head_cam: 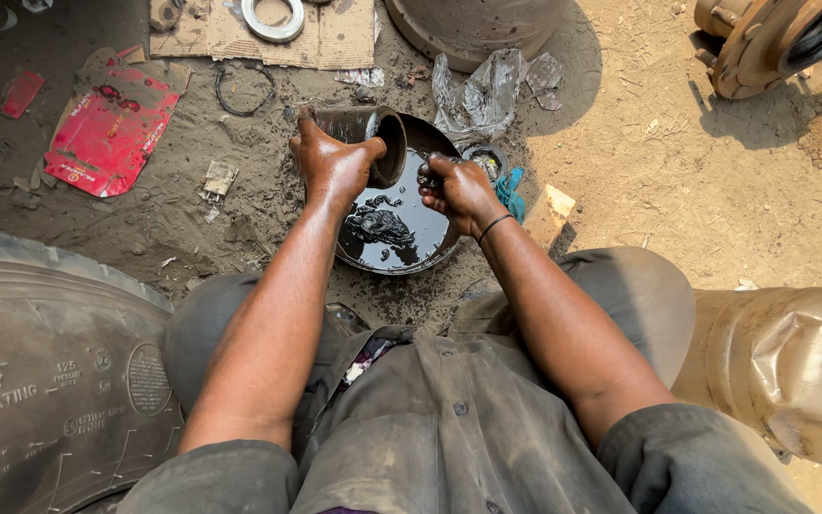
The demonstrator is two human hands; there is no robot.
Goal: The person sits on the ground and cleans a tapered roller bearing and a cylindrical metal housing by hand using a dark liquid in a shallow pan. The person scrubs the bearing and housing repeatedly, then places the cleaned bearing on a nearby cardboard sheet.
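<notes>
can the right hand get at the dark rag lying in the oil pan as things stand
Probably yes. The right hand hovers at the pan's right rim, closed, just above the dark rag in the black liquid. Nothing lies between them; the left hand holds a metal cylinder off at the far rim.

At the centre of the frame we hold a metal sleeve [362, 133] over a pan of oil [401, 233], left hand [335, 164] on the sleeve, right hand [459, 190] at its right. A tyre [49, 381] fills the lower left, a jerrycan [782, 371] the lower right. Upper left lie a flattened carton [111, 128] and cardboard [335, 38] bearing a ring [273, 19]; a wheel hub [763, 38] sits upper right.
</notes>
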